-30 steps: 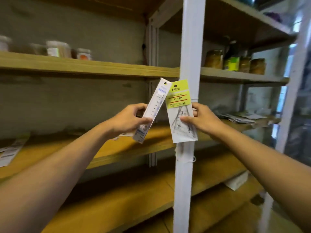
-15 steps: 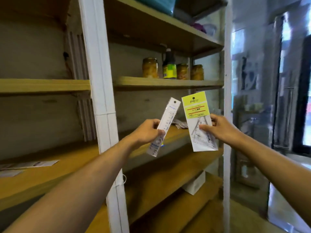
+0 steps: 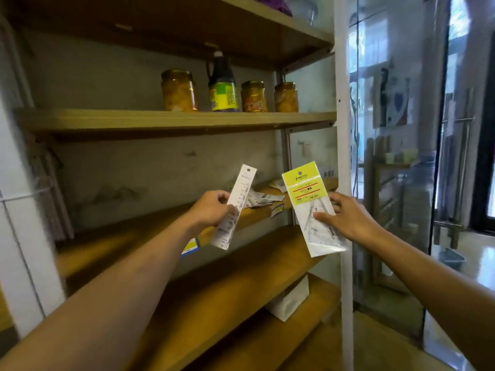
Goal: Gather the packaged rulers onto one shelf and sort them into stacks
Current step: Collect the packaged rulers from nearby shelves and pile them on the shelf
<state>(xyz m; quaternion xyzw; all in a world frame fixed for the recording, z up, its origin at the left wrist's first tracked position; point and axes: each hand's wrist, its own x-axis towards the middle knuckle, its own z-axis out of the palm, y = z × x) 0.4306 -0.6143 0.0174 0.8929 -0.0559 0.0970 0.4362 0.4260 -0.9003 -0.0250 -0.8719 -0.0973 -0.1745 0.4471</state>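
Near the centre of the frame, the left hand (image 3: 211, 210) pinches a long, narrow straight ruler in a clear and white packet (image 3: 235, 206), thumb on its front and fingers curled behind, the packet tilted with its top toward the upper right. Just right of it, the right hand (image 3: 348, 218) grips a wider packet with a yellow header card holding a clear triangular set square (image 3: 312, 207), thumb across its face. The 2 packets are apart, held in front of a wooden shelf (image 3: 139, 231). Farther back on that shelf, between the hands, lies a loose pile of similar packets (image 3: 261, 199). On the shelf above stand 3 glass jars of yellow preserves (image 3: 179, 91) and 1 dark bottle with a yellow-green label (image 3: 222, 85).
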